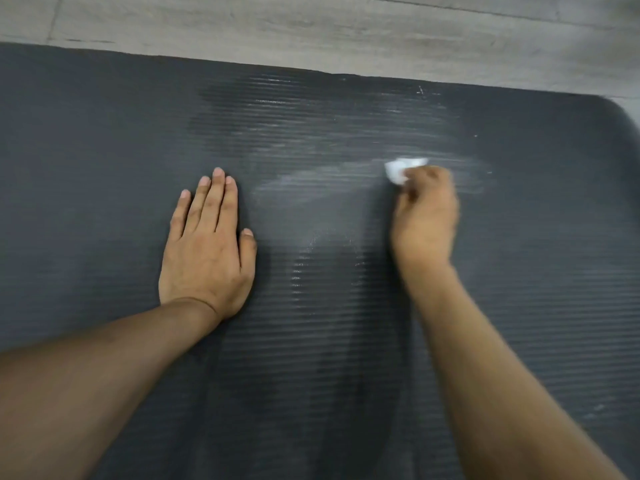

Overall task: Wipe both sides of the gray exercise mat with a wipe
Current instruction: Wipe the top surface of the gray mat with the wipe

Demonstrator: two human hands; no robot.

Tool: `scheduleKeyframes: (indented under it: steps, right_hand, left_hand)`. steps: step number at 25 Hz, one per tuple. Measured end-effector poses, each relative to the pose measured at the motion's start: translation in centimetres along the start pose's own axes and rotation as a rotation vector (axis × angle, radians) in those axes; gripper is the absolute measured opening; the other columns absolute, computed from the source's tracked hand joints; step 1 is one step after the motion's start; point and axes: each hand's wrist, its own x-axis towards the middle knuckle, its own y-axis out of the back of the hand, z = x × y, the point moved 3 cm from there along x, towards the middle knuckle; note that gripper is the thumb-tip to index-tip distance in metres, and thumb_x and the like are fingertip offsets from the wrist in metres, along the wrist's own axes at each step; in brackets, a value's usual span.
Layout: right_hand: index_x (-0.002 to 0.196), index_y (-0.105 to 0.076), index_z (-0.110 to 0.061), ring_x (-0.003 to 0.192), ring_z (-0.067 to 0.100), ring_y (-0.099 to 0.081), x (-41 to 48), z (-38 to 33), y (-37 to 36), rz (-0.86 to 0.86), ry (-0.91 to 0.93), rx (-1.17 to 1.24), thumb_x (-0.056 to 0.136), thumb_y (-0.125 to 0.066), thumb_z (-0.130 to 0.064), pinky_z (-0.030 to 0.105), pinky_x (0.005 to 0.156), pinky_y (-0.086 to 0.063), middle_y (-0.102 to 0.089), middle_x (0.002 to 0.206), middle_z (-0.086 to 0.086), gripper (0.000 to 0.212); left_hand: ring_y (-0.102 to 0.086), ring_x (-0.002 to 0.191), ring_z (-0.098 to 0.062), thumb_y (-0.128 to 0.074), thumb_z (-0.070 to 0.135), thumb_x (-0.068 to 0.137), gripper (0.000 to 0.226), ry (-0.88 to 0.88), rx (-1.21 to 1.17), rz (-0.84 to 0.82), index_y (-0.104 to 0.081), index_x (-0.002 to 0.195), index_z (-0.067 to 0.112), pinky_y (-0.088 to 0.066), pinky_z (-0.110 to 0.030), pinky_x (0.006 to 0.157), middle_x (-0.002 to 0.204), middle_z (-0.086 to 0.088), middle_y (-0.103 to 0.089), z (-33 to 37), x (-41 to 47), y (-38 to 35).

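Note:
The gray exercise mat lies flat on the floor and fills most of the view, its ribbed surface up. My left hand rests flat on the mat, fingers straight, left of centre. My right hand is blurred and grips a small crumpled white wipe, pressing it on the mat right of centre. Pale wet streaks spread across the mat around and to the left of the wipe, and up toward the far edge.
Light wood-look floor runs beyond the mat's far edge. The mat's rounded far right corner shows at the right.

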Motion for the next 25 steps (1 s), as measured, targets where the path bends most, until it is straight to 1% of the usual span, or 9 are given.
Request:
scheduleKeyframes:
  steps: [2, 5, 10, 12, 15, 17, 19, 21, 25]
  right_hand:
    - [0.102, -0.068, -0.007, 0.094, 0.01, -0.054, -6.0, -7.2, -3.0, -0.202, 0.303, 0.101, 0.091, -0.049, -0.009, 0.023, 0.081, -0.045, -0.061, 0.102, 0.001, 0.022]
    - [0.099, -0.069, -0.004, 0.089, 0.028, -0.059, -9.7, -9.3, -3.1, -0.275, 0.676, 0.05, 0.084, -0.057, -0.005, 0.038, 0.079, -0.05, -0.065, 0.102, 0.01, 0.019]
    - [0.109, -0.072, -0.009, 0.1, 0.036, -0.051, 1.7, 6.2, 4.7, 0.02, 0.074, -0.311, 0.089, -0.05, -0.009, 0.036, 0.087, -0.044, -0.061, 0.11, 0.013, 0.029]
    - [0.112, -0.072, -0.011, 0.102, 0.034, -0.051, 1.6, 6.5, 4.9, 0.069, -0.103, -0.281, 0.091, -0.049, -0.011, 0.033, 0.087, -0.04, -0.06, 0.112, 0.012, 0.031]
    - [0.098, -0.073, -0.01, 0.089, 0.033, -0.053, -5.6, -0.9, 1.3, 0.018, 0.136, -0.078, 0.082, -0.057, -0.003, 0.04, 0.082, -0.047, -0.063, 0.098, 0.012, 0.024]
    - [0.096, -0.071, -0.008, 0.083, 0.027, -0.048, -13.4, -7.0, -0.5, -0.174, 0.444, -0.001, 0.08, -0.055, 0.0, 0.042, 0.077, -0.046, -0.062, 0.093, 0.01, 0.024]
    - [0.104, -0.069, -0.008, 0.082, 0.025, -0.047, -17.3, -8.7, -0.4, -0.335, 0.576, 0.031, 0.085, -0.054, 0.0, 0.039, 0.078, -0.045, -0.06, 0.096, 0.007, 0.026]
    - [0.103, -0.07, -0.009, 0.083, 0.029, -0.05, -13.6, -5.5, 0.8, -0.271, 0.545, -0.017, 0.085, -0.057, -0.001, 0.038, 0.079, -0.044, -0.06, 0.095, 0.008, 0.024]
    - [0.103, -0.072, -0.008, 0.09, 0.039, -0.051, -2.9, 3.7, 5.1, -0.02, 0.09, -0.277, 0.087, -0.052, -0.007, 0.039, 0.083, -0.041, -0.06, 0.099, 0.016, 0.026]
  left_hand:
    - [-0.011, 0.157, -0.023, -0.019, 0.035, 0.099, 0.069, -0.006, -0.003, -0.004, -0.016, 0.161, 0.004, -0.006, -0.042, 0.129, 0.169, -0.011, -0.013, -0.1, 0.0, -0.1]
    - [-0.012, 0.157, -0.023, -0.019, 0.035, 0.099, 0.069, -0.014, -0.014, 0.002, -0.018, 0.16, 0.004, -0.005, -0.041, 0.129, 0.169, -0.011, -0.014, -0.1, 0.0, 0.0]
    - [-0.012, 0.157, -0.023, -0.021, 0.034, 0.099, 0.069, 0.004, -0.001, 0.002, -0.017, 0.161, 0.005, -0.006, -0.042, 0.129, 0.169, -0.011, -0.014, 0.0, 0.0, -0.1]
    - [-0.011, 0.157, -0.023, -0.021, 0.034, 0.099, 0.069, 0.002, -0.004, -0.006, -0.017, 0.161, 0.005, -0.006, -0.042, 0.129, 0.17, -0.01, -0.013, -0.1, 0.0, -0.1]
    - [-0.01, 0.157, -0.023, -0.021, 0.033, 0.098, 0.069, 0.005, -0.011, -0.001, -0.017, 0.161, 0.005, -0.005, -0.041, 0.129, 0.17, -0.01, -0.013, 0.0, 0.0, 0.1]
    - [-0.009, 0.157, -0.022, -0.022, 0.033, 0.097, 0.069, 0.007, -0.018, -0.009, -0.017, 0.161, 0.005, -0.003, -0.04, 0.128, 0.17, -0.01, -0.012, 0.0, 0.1, 0.0]
    - [-0.009, 0.157, -0.022, -0.022, 0.032, 0.097, 0.07, 0.002, -0.022, -0.011, -0.016, 0.161, 0.005, -0.001, -0.039, 0.128, 0.17, -0.01, -0.011, 0.0, 0.1, 0.1]
    - [-0.009, 0.157, -0.022, -0.024, 0.032, 0.098, 0.069, 0.002, -0.028, -0.011, -0.017, 0.161, 0.006, -0.002, -0.039, 0.128, 0.17, -0.01, -0.011, 0.0, 0.0, 0.2]
    - [-0.01, 0.157, -0.023, -0.024, 0.031, 0.099, 0.067, 0.007, -0.018, -0.017, -0.017, 0.161, 0.005, -0.004, -0.04, 0.128, 0.17, -0.01, -0.012, 0.1, 0.1, 0.1]
